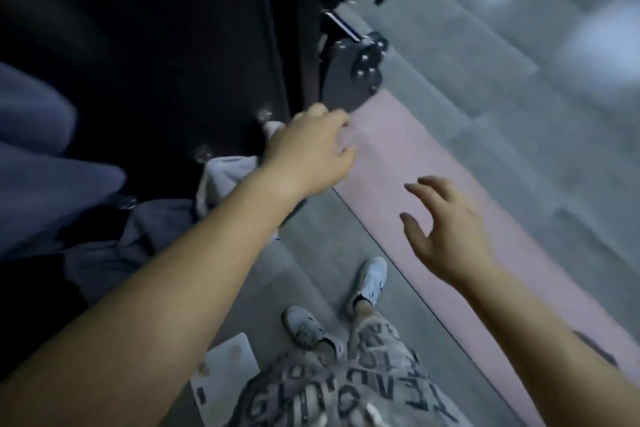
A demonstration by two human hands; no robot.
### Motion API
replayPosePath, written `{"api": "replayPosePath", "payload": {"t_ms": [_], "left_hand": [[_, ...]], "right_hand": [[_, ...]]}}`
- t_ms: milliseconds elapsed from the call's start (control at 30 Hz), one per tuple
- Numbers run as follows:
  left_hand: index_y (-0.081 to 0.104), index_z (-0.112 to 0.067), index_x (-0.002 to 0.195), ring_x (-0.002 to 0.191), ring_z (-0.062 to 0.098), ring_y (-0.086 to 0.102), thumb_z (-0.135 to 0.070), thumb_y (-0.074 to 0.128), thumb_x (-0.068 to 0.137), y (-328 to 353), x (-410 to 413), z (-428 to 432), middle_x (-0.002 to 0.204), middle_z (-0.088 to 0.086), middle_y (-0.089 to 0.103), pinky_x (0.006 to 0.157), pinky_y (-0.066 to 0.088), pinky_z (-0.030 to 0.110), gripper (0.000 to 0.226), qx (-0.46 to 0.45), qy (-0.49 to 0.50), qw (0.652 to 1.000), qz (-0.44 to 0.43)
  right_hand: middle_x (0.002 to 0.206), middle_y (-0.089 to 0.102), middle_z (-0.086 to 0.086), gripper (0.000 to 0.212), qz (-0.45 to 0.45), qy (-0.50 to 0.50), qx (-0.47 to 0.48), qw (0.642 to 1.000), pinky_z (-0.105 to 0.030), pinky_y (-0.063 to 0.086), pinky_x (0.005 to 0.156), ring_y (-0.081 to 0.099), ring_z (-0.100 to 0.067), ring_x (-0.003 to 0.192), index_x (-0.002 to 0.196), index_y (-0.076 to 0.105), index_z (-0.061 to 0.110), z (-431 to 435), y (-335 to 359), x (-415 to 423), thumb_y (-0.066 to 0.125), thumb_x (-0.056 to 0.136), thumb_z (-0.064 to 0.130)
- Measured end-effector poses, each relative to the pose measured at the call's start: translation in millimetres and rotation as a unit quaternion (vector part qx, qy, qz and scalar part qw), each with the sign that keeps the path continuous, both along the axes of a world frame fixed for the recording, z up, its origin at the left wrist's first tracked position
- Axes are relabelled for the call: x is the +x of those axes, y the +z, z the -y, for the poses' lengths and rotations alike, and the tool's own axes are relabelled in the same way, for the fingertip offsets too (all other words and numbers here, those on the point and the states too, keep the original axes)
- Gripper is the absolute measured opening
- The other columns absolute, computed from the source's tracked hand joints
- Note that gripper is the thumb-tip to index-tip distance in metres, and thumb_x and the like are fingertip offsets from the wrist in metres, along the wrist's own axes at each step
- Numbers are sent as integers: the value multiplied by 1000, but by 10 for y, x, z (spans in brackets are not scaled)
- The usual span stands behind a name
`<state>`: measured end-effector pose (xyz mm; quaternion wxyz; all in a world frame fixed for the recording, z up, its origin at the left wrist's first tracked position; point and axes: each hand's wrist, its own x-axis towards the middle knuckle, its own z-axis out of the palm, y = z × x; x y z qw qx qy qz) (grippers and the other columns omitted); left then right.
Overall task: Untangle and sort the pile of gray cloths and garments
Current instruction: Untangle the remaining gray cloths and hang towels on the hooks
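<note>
Head view: gray cloths (41,163) heaped on dark table (156,45); pale cloth (225,177) hangs off its edge. Left hand (308,149) curls there, hold unclear through blur. Right hand (446,236), beyond the table, spread wide, empty. We should lift one piece clear, slowly.

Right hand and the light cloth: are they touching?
Apart. The head view shows the right hand open over the pink mat, clear of the light cloth.
</note>
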<state>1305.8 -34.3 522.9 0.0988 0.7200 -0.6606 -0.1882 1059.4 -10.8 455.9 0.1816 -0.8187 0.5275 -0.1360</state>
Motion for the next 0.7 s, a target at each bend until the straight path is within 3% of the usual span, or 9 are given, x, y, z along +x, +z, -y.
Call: {"api": "replayPosePath", "payload": {"t_ms": [233, 433, 700], "left_hand": [[47, -26, 142, 128, 32, 48, -47, 59, 90, -710, -1334, 421, 140, 7, 49, 103, 44, 47, 57, 74, -202, 976, 18], [47, -25, 141, 127, 34, 49, -49, 57, 91, -1124, -2648, 343, 139, 8, 50, 103, 44, 51, 56, 116, -362, 924, 28], [43, -27, 144, 128, 30, 48, -53, 52, 93, -1225, -4385, 414, 139, 4, 48, 101, 44, 47, 57, 117, -516, 846, 71]], "right_hand": [[135, 53, -14, 47, -27, -215, 78, 973, -45, 48, 94, 54, -35, 117, 132, 58, 14, -614, -563, -996, 69, 88, 24], [138, 51, -10, 48, -29, -379, 130, 916, -46, 49, 94, 52, -32, 121, 135, 54, 19, -1300, -718, -1770, 64, 90, 30], [137, 51, -10, 51, -5, -536, 124, 835, -51, 44, 101, 49, -30, 123, 134, 55, 19, -1583, -799, -2874, 68, 87, 33]]}}
